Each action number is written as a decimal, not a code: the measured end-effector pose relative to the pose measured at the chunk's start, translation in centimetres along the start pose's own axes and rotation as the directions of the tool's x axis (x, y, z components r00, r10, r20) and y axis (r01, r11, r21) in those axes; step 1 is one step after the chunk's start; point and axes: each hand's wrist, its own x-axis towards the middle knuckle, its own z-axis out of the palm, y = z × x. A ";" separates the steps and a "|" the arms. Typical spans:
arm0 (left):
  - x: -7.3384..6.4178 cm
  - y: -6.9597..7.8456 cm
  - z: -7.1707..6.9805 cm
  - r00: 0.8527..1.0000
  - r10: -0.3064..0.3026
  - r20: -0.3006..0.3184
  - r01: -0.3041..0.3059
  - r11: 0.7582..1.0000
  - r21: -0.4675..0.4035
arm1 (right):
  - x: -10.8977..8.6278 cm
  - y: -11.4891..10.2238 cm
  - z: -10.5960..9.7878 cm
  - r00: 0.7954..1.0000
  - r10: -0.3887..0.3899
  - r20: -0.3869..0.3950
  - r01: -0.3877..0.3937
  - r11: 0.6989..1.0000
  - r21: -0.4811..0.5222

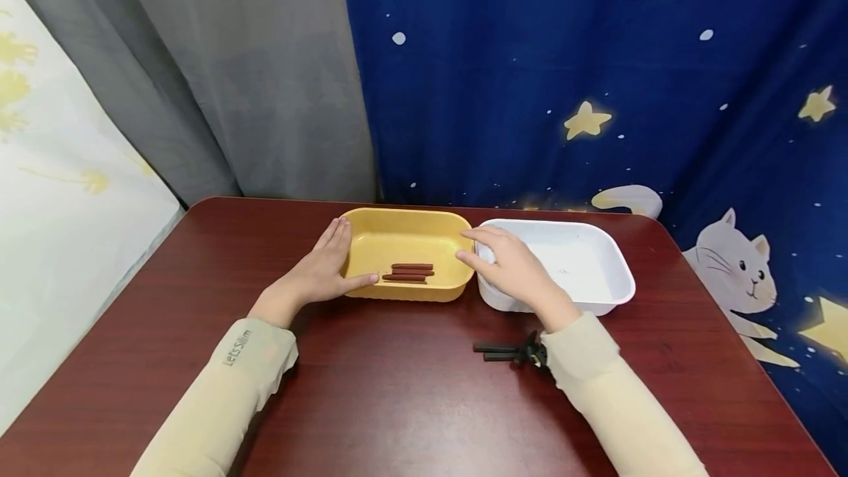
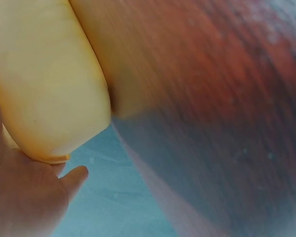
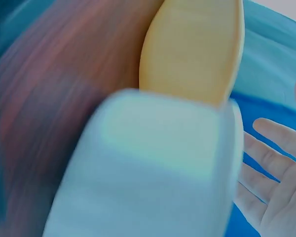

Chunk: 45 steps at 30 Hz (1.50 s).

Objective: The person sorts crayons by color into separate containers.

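Observation:
My left hand (image 1: 319, 265) rests on the near left corner of a yellow plastic basin (image 1: 361, 221), its fingers straight along the left rim and its thumb over the front rim. Inside the basin lie several short reddish-brown sticks (image 1: 412, 269). At the basin's right end is my right hand (image 1: 511, 262), fingertips right at the rim. That hand reaches over the left part of a white plastic basin (image 1: 589, 267). In the right wrist view its fingers (image 3: 269, 155) look extended and spread. The left wrist view shows the yellow basin's outer side (image 2: 54, 79) beside the left hand.
Both basins stand side by side near the far edge of a dark red wooden table (image 1: 411, 389). Thin black sticks (image 1: 497, 352) with a small black object at one end lie by the right sleeve (image 1: 583, 352). Behind the table hang grey and blue star-patterned curtains (image 1: 477, 94).

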 end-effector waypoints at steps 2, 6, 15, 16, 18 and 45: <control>0.1 0.0 -0.1 1.000 0.000 0.001 0.000 1.000 0.004 | -0.9 0.8 -1.1 1.000 0.025 0.002 -0.025 1.000 -0.018; 0.2 0.0 -0.2 1.000 0.000 0.006 0.000 1.000 0.000 | -2.8 3.0 -3.1 0.996 0.084 0.017 -0.083 0.994 -0.072; 0.0 0.1 0.1 1.000 -0.004 0.012 0.004 1.000 -0.001 | -7.1 9.1 -6.3 0.982 0.188 0.034 -0.179 0.968 -0.178; 0.0 0.0 0.1 1.000 -0.004 0.012 0.004 1.000 -0.001 | -7.4 9.6 -6.6 0.980 0.198 0.032 -0.188 0.964 -0.188; 0.0 -0.1 0.1 1.000 -0.004 0.010 0.004 1.000 0.000 | -8.0 10.5 -6.9 0.976 0.216 0.030 -0.205 0.958 -0.199; -0.2 0.2 -0.5 0.997 -0.049 0.053 0.051 0.998 -0.037 | -8.9 14.3 -6.8 0.944 0.288 0.159 -0.237 0.931 -0.279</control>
